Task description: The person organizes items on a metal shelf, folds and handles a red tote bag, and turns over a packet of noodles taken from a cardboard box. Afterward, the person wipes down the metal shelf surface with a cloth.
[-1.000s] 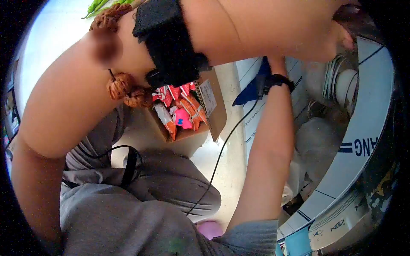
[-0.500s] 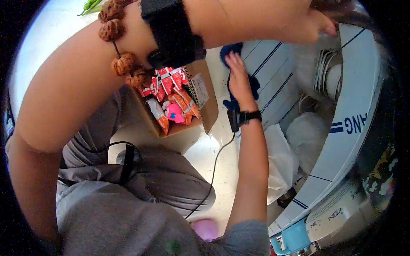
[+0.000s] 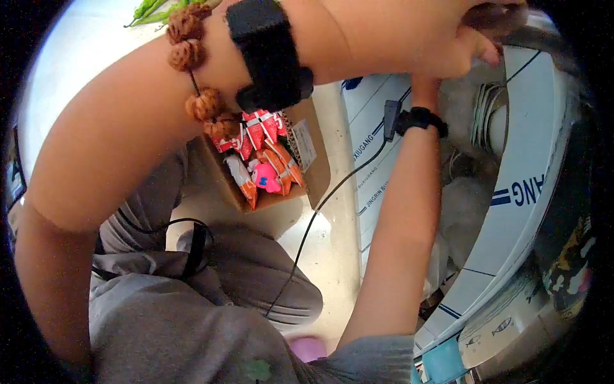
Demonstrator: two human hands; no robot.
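My left arm crosses the top of the view, with a bead bracelet and a black strap. At the upper right, my left hand [image 3: 470, 48] is curled, thumb showing, at the top of a white curved panel [image 3: 511, 185] with blue lettering; what it grips is dark and unclear. My right arm reaches up over a white striped surface [image 3: 377, 166]. Of my right hand [image 3: 425, 93] only the part near the wrist shows; its fingers are hidden behind my left forearm. A bit of dark blue cloth [image 3: 351, 83] peeks out at that surface's upper left.
An open cardboard box [image 3: 316, 150] holds red and orange packets and a pink toy [image 3: 267, 178]. Stacked dishes [image 3: 489, 118] and clear plastic lie behind the panel. A black cable [image 3: 307, 230] runs from my right wrist. Green peppers [image 3: 150, 9] lie at top left.
My right hand, lying flat on the blue cloth half a second ago, has moved up and right behind my left forearm. Most of the cloth is now out of sight.
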